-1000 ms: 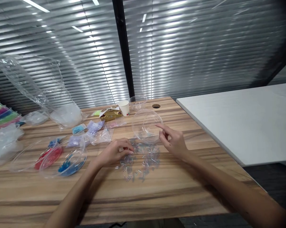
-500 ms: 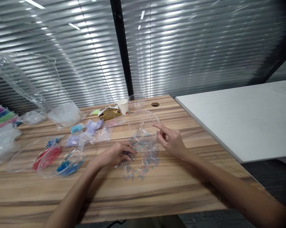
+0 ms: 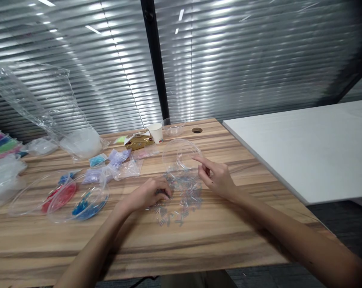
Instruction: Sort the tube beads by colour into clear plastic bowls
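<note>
Small clear and tinted tube-like beads (image 3: 189,200) lie scattered on the wooden table in front of me. My left hand (image 3: 153,192) is closed at the left side of this pile, thumb and fingers bent together among the beads. Those between its fingertips are mostly hidden. Just behind the pile a clear plastic bowl (image 3: 181,154) leans with its mouth toward me. At its right rim is my right hand (image 3: 215,176), the index finger stretched along the edge and the other fingers curled.
Clear bowls with red beads (image 3: 62,196) and blue beads (image 3: 81,206) stand to the left. Bead packets (image 3: 117,160), a gold packet (image 3: 139,141), a paper cup (image 3: 156,132) and another clear bowl (image 3: 174,127) sit farther back. A white table (image 3: 313,148) adjoins at right.
My left hand's fingers have drawn closer together over the beads. My right hand and the leaning bowl stay almost where they were.
</note>
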### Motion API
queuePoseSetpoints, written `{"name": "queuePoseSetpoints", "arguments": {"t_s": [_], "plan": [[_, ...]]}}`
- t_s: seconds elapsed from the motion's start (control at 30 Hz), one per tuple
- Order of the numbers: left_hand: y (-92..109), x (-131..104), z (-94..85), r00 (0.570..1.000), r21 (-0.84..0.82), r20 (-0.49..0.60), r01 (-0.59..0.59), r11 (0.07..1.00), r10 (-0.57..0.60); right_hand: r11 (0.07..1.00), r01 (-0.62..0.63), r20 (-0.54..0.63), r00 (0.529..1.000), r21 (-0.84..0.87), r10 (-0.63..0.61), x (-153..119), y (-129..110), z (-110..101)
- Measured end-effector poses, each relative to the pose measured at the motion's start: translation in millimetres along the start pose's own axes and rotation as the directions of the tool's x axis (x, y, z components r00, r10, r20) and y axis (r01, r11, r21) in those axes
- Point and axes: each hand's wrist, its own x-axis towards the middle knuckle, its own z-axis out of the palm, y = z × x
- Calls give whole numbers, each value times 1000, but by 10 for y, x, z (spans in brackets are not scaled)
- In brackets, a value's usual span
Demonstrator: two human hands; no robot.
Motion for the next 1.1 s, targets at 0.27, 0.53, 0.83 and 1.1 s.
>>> {"name": "queuePoseSetpoints", "arguments": {"t_s": [0.27, 0.53, 0.83, 1.1], "plan": [[-40, 24, 70, 998, 80, -35, 54, 995, -51, 1000, 18, -6, 1000, -5, -18, 3, -5, 10], [-88, 49, 120, 992, 112, -126, -17, 994, 31, 1000, 13, -4, 1000, -13, -14, 7, -10, 5], [98, 74, 42, 919, -534, -309, 46, 844, -246, 999, 23, -8, 1000, -28, -24, 8, -13, 11], [146, 87, 52, 859, -929, -229, -52, 366, -458, 995, 99, -37, 994, -12, -100, 4, -76, 26]]}}
